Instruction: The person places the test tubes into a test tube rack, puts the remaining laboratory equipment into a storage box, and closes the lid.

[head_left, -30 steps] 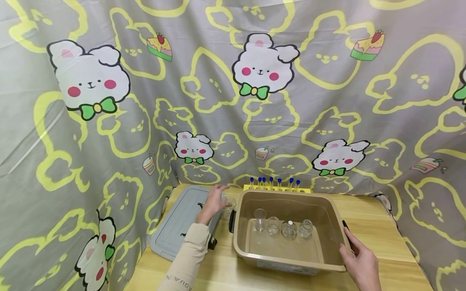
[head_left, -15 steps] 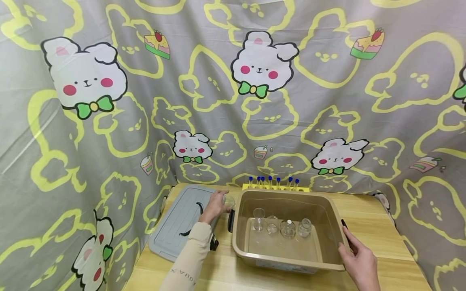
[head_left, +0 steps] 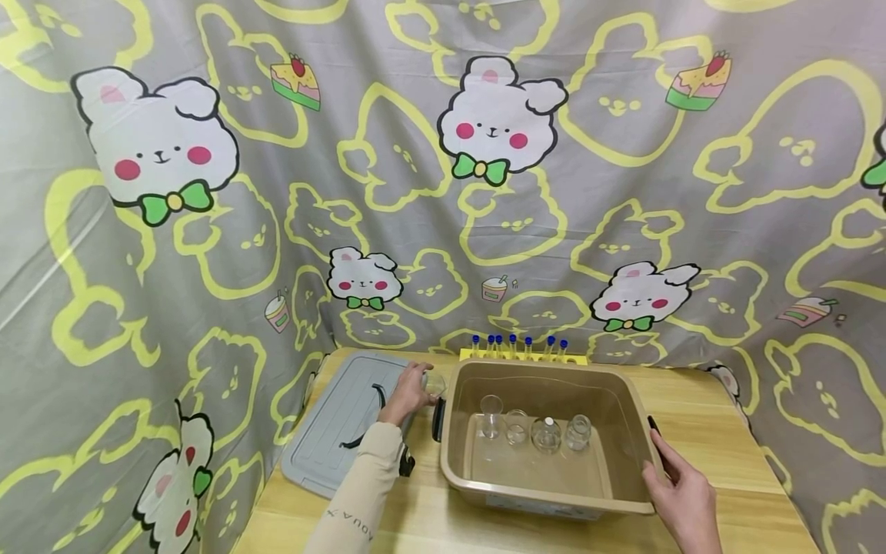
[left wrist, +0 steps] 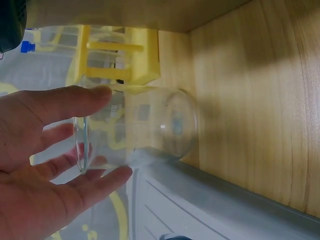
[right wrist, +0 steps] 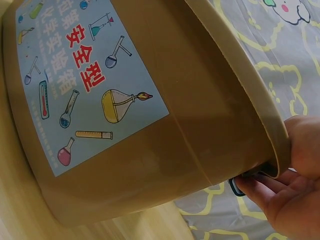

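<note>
Beside the tub, my left hand holds a clear glass beaker near its rim, thumb on one side and fingers on the other. In the left wrist view the beaker stands on the wooden table. My right hand grips the right rim of the brown plastic tub by its black latch, thumb on the rim and fingers curled beneath. Inside the tub, in a row, are a glass vessel with a flared top, a small glass beaker, a round flask with a white top and a glass jar.
A grey lid with black handles lies left of the tub. Behind the tub stands a yellow rack of several blue-capped tubes. A patterned curtain surrounds the wooden table.
My left hand has come down a little and closed around the glass beaker. The right hand stays on the tub's rim. The head view has shifted slightly.
</note>
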Tool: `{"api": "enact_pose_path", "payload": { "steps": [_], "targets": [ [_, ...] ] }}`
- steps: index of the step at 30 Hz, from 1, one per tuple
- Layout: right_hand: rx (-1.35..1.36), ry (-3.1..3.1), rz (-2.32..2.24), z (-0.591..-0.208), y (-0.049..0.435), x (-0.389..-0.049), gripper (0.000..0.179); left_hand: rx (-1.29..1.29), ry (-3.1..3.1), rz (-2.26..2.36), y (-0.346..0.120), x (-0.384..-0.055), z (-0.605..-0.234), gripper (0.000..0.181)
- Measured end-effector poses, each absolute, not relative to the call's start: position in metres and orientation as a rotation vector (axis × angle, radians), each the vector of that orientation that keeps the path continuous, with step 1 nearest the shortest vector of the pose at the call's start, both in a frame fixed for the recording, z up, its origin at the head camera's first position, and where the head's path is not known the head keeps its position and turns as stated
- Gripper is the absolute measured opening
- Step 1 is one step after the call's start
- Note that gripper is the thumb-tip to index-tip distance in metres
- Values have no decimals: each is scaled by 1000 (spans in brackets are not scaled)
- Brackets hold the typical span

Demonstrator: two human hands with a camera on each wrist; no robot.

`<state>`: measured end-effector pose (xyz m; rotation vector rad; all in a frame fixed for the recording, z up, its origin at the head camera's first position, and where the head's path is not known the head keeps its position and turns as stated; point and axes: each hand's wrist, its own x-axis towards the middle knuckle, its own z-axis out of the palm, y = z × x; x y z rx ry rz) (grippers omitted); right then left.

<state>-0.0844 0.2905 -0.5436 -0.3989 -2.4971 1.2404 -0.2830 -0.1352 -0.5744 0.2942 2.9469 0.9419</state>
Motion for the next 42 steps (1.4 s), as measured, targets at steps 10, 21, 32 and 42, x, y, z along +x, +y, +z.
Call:
{"api": "enact_pose_path", "payload": {
  "steps": [10,21,32,42],
  "targets": [
    [-416,-2504,1231,-543,290,-84,49,283,2928,926,-137,-277,-569,75],
    [-393,-2512,1226,-543,291,-84,49,298,2911,961,-140,-274,-558,76],
    [-374,-2506,1215,-543,290,-84,49,251,2947,914,-145,-273,-544,74],
    [-406,-2536,1216,-542,293,-86,50,276,2993,819,-144,-270,-524,75]
  ]
}}
